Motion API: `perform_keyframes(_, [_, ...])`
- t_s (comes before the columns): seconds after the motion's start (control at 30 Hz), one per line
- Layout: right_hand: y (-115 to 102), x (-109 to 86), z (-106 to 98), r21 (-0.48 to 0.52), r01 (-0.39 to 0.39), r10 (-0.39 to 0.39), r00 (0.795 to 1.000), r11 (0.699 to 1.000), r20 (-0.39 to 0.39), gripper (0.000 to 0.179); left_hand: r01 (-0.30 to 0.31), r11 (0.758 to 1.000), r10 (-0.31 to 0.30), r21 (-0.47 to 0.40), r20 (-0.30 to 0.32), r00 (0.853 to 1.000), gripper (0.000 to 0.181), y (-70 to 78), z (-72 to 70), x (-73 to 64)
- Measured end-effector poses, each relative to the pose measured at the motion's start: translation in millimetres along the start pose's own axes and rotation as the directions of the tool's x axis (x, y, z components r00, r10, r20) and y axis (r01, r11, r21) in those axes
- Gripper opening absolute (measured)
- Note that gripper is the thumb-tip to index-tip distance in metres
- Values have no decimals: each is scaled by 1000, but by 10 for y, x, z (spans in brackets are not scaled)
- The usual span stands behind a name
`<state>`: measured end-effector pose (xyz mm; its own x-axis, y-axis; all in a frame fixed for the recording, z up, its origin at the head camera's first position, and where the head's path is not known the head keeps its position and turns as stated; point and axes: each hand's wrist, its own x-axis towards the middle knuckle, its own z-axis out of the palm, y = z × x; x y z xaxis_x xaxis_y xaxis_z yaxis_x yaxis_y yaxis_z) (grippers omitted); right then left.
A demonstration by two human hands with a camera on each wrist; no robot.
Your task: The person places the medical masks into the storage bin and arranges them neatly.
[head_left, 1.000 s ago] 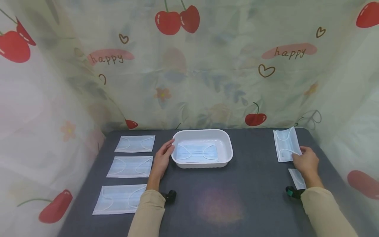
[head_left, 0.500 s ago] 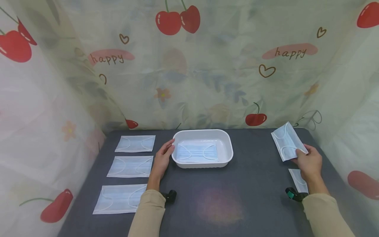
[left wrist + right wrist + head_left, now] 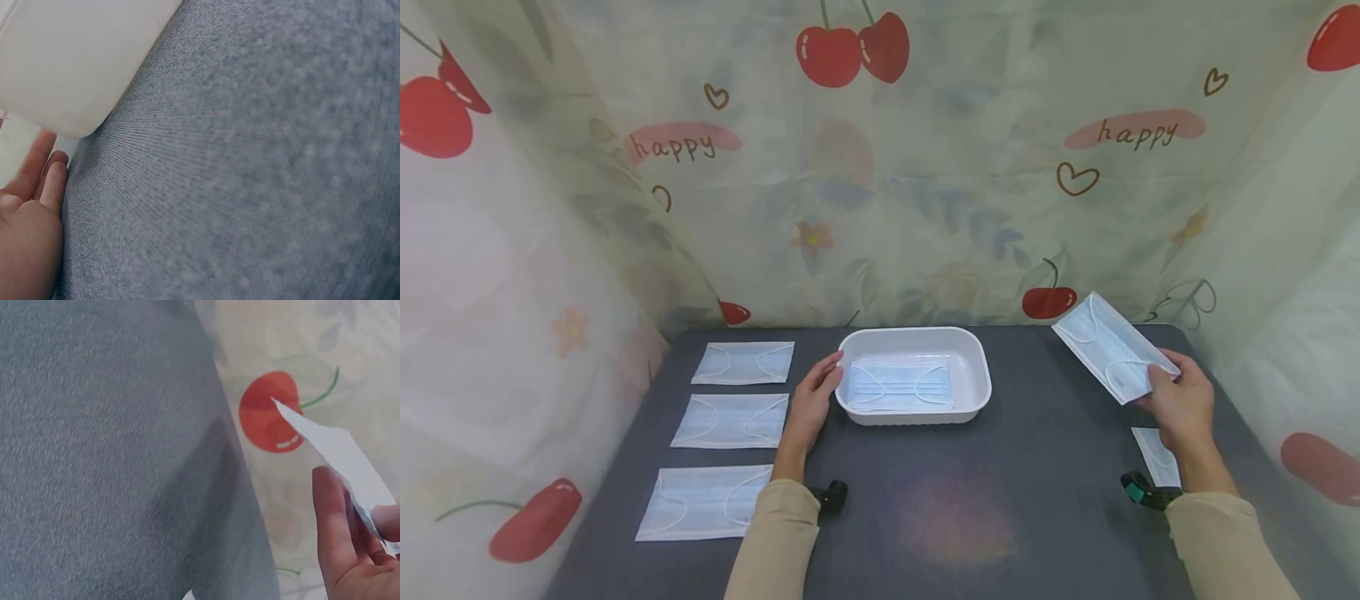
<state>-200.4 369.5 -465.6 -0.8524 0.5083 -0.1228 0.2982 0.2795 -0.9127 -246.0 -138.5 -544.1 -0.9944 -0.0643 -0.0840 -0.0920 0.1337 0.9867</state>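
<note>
A pale blue face mask (image 3: 1105, 346) with white ear loops is raised above the table at the right. My right hand (image 3: 1183, 400) pinches its near end, thumb on top and fingers beneath. In the right wrist view the mask (image 3: 344, 459) appears nearly edge-on, reaching out past the fingers. My left hand (image 3: 811, 404) rests against the left side of a white plastic tray (image 3: 973, 379), fingertips at the rim. The left wrist view shows these fingers straight beside the tray wall (image 3: 81, 62). Inside the tray lies another blue mask (image 3: 898, 387), flat.
Three masks lie in a column at the left: a far one (image 3: 742, 363), a middle one (image 3: 730, 421) and a near one (image 3: 700, 504), partly behind the left forearm. Another mask (image 3: 1153, 454) is half hidden under the right wrist. A printed curtain (image 3: 925, 208) encloses the dark table (image 3: 1037, 500).
My right hand has lifted the mask off the table, turned it and brought it left toward the tray. The left hand and the tray have stayed in place.
</note>
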Motion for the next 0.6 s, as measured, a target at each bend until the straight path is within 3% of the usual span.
perform_keyframes(0.3, [-172,-122,91,25,47,-48,998,999,36,43,-12,1000,12,-4,-2,1000,38,-16,-2,-4])
perform_keyframes(0.6, [-420,-232,174,-38,115,-115,993,993,-1,39,-4,1000,4,1,0,1000,37,-11,-10,6])
